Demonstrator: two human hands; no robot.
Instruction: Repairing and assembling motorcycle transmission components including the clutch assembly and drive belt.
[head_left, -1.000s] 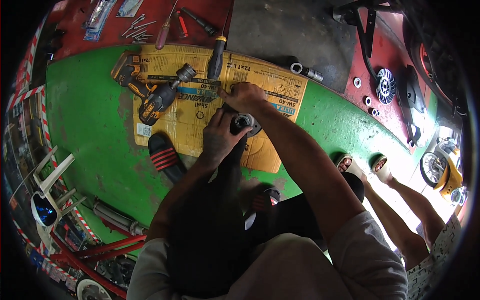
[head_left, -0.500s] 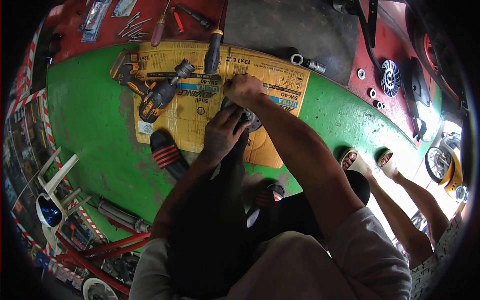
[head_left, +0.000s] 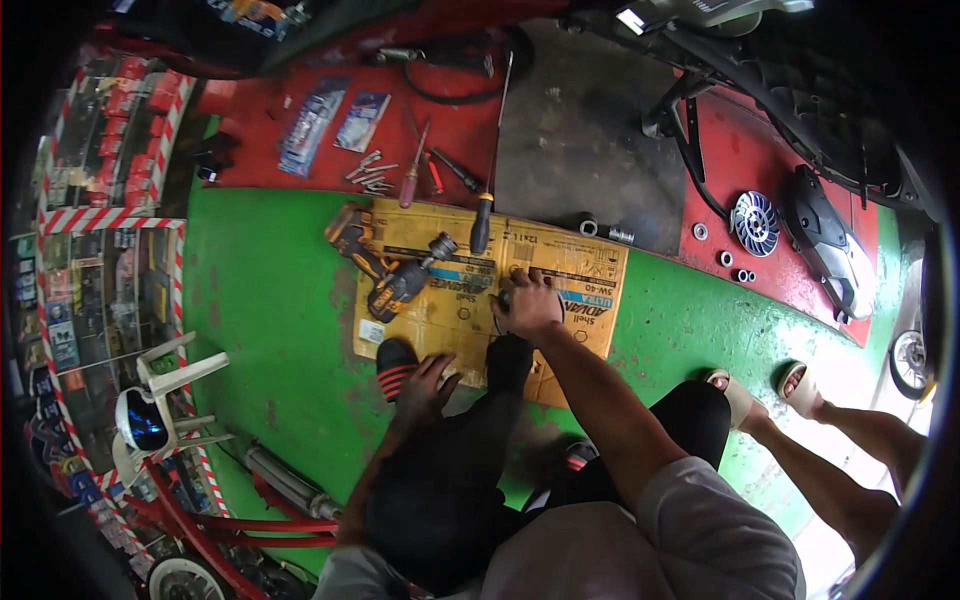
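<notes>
Dark part (head_left: 501,304): on the flattened cardboard (head_left: 590,345), inward from its right edge, mostly hidden under a palm, so its full shape is unclear.
Right hand (head_left: 530,303): palm down over the dark part with the fingers bent; whether they actually grip it does not show.
Left hand (head_left: 428,386): fingers spread and loosely bent around nothing visible, by the cardboard's near edge and just beside a black slipper (head_left: 396,362) with red stripes (contact between the two is hard to judge).
Power driver (head_left: 398,292): black and yellow, lying toward the cardboard's left edge, with a metal socket (head_left: 443,246) on its nose.
Long screwdriver (head_left: 482,226): its dark handle crosses the cardboard's far edge, its shaft pointing away from the person.
Red floor (head_left: 262,125): beyond the far edge, carrying a purple-handled screwdriver (head_left: 409,187), loose bolts (head_left: 371,173) and, well to the right, a finned wheel (head_left: 755,224).
</notes>
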